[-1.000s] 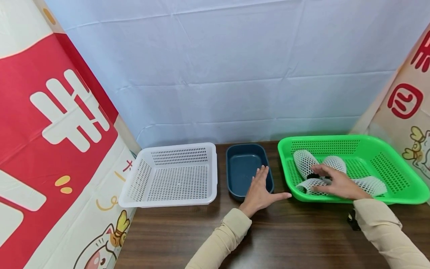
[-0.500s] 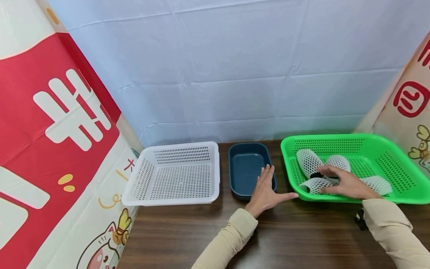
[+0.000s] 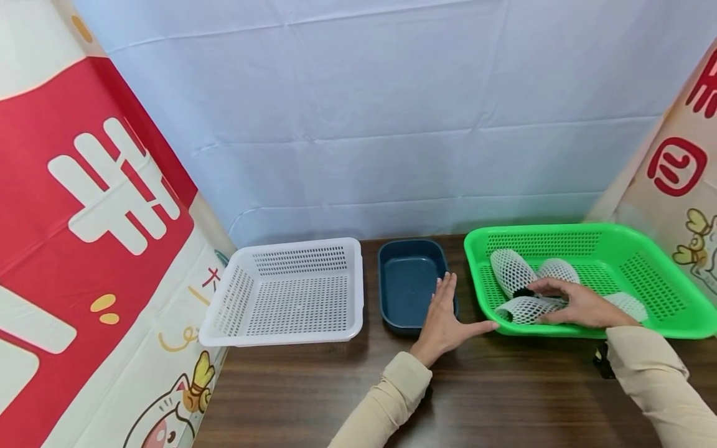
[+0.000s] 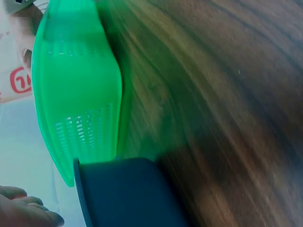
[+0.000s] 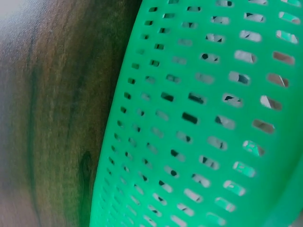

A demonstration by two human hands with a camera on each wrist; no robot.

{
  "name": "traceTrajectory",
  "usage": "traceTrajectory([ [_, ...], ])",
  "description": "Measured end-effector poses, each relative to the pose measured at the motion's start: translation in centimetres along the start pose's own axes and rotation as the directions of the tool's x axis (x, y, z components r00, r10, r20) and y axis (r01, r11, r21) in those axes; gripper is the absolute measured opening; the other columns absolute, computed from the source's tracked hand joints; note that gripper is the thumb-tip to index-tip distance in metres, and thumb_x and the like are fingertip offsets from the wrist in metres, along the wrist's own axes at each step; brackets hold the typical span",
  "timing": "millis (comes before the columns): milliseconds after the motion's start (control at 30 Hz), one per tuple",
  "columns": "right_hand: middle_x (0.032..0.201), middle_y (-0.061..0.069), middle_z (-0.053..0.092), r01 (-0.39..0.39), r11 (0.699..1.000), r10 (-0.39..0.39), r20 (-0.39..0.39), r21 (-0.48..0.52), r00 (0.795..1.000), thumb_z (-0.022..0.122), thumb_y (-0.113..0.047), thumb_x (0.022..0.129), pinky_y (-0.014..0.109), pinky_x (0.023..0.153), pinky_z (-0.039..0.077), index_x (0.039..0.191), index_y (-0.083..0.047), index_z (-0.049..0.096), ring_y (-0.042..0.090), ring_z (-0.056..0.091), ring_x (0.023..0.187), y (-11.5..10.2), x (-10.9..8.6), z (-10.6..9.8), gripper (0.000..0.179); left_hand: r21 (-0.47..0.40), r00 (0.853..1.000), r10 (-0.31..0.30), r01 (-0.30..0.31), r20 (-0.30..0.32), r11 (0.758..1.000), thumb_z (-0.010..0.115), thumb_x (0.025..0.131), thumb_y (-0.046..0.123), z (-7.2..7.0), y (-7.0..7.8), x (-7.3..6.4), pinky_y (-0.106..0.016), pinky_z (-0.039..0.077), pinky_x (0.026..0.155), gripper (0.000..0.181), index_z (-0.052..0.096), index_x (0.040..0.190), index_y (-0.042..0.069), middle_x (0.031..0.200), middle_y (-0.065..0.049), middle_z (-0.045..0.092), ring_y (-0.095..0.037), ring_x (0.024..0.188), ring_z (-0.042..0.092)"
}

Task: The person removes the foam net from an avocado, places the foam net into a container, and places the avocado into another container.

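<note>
In the head view, a green basket (image 3: 661,274) on the right holds several things wrapped in white foam net. My right hand (image 3: 585,306) reaches over its near rim, with thumb and fingers around the end of the nearest foam-net sleeve (image 3: 523,309). Beside it lie a longer sleeve (image 3: 511,274) with something black at its end, a rounded one (image 3: 559,271) and another (image 3: 628,305) partly behind the hand. My left hand (image 3: 442,326) spreads its fingers over the dark blue tub's (image 3: 411,274) right rim, thumb pointing at the basket's edge. The right wrist view shows only basket wall (image 5: 199,142) and tabletop.
A white perforated basket (image 3: 297,305) stands left of the tub. All containers sit on a brown wooden table (image 3: 313,398) against a pale cloth backdrop (image 3: 358,124). Printed cloth panels (image 3: 112,249) border both sides.
The right hand has shifted slightly right and settled around the nearest sleeve's end. The left hand has edged right toward the green basket. The camera view has swayed a little.
</note>
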State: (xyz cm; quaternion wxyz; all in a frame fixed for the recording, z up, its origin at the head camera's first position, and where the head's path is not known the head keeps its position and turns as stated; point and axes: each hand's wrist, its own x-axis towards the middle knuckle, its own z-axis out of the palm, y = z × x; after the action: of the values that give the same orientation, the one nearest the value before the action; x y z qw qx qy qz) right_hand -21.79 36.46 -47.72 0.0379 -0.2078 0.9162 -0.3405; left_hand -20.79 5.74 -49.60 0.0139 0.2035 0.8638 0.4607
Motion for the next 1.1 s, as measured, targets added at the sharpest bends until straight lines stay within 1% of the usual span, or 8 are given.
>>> traceTrajectory([
  [167,0.122,0.015,0.056,0.006,1.000,-0.006,-0.008,0.018,1.000,0.081,-0.014,0.080,0.031,0.080,0.051,0.127,0.001,0.056,0.006,0.053,0.107,0.4,0.0,0.2,0.055,-0.013,1.000,-0.009,0.008,-0.017,1.000,0.074,0.076,0.060,0.6,0.1,0.0,-0.053,0.023,0.111,0.108,0.010,0.156,0.028,0.159,0.011,0.008,-0.015,0.145,0.006],
  [300,0.124,0.018,0.056,-0.002,1.000,0.002,0.009,0.022,1.000,0.080,-0.015,0.081,0.033,0.081,0.050,0.128,0.002,0.054,0.009,0.053,0.108,0.6,0.0,0.1,0.056,-0.026,1.000,-0.004,0.003,-0.019,1.000,0.075,0.076,0.058,1.0,0.4,0.1,-0.049,0.027,0.110,0.109,0.009,0.157,0.027,0.159,0.011,0.007,-0.016,0.145,0.010],
  [400,0.126,0.021,0.055,-0.019,0.999,0.018,0.025,0.030,1.000,0.079,-0.017,0.082,0.033,0.081,0.050,0.129,0.002,0.054,0.011,0.054,0.109,0.7,0.0,0.1,0.057,-0.057,1.000,-0.003,0.003,-0.005,0.998,0.076,0.077,0.056,1.3,0.6,0.2,-0.047,0.030,0.109,0.109,0.008,0.157,0.027,0.159,0.011,0.007,-0.015,0.145,0.011],
  [500,0.125,0.021,0.056,-0.032,0.999,0.031,0.038,0.023,0.999,0.079,-0.018,0.082,0.033,0.081,0.050,0.128,0.002,0.055,0.013,0.054,0.109,0.8,0.0,0.1,0.055,-0.076,1.000,-0.003,0.004,0.004,0.997,0.077,0.077,0.055,1.5,0.8,0.2,-0.048,0.030,0.109,0.110,0.006,0.156,0.028,0.159,0.012,0.006,-0.015,0.145,0.011],
  [533,0.125,0.022,0.056,-0.037,0.999,0.036,0.043,0.020,0.998,0.078,-0.019,0.083,0.034,0.081,0.050,0.128,0.002,0.055,0.014,0.054,0.109,0.9,0.0,0.1,0.055,-0.079,1.000,-0.003,0.003,0.006,0.997,0.077,0.077,0.054,1.6,0.8,0.2,-0.048,0.029,0.109,0.110,0.006,0.156,0.028,0.159,0.012,0.005,-0.015,0.145,0.010],
  [767,0.125,0.025,0.056,-0.085,0.996,0.086,0.081,-0.016,0.993,0.077,-0.025,0.085,0.040,0.080,0.050,0.129,0.005,0.055,0.042,0.054,0.111,1.1,0.1,0.3,0.058,-0.068,1.000,0.021,-0.021,0.000,0.997,0.077,0.077,0.054,2.5,0.7,0.1,-0.051,0.026,0.110,0.112,0.002,0.156,0.029,0.159,0.010,0.003,-0.016,0.145,0.005],
  [967,0.127,0.028,0.055,-0.090,0.996,0.091,0.091,-0.016,0.992,0.077,-0.025,0.084,0.043,0.080,0.050,0.131,0.007,0.053,0.045,0.053,0.112,1.1,0.2,0.4,0.062,-0.059,1.000,0.021,-0.020,0.021,0.998,0.075,0.078,0.056,3.0,0.7,0.1,-0.049,0.028,0.110,0.111,0.000,0.155,0.029,0.160,0.009,0.002,-0.016,0.145,0.008],
  [1100,0.128,0.029,0.053,-0.078,0.997,0.078,0.104,0.000,0.992,0.077,-0.023,0.084,0.040,0.081,0.050,0.132,0.008,0.050,0.046,0.052,0.113,1.1,0.3,0.5,0.063,-0.055,0.999,0.022,-0.021,0.027,0.998,0.074,0.079,0.056,3.2,0.9,0.3,-0.050,0.030,0.109,0.111,-0.001,0.155,0.029,0.160,0.010,0.001,-0.016,0.145,0.009],
])
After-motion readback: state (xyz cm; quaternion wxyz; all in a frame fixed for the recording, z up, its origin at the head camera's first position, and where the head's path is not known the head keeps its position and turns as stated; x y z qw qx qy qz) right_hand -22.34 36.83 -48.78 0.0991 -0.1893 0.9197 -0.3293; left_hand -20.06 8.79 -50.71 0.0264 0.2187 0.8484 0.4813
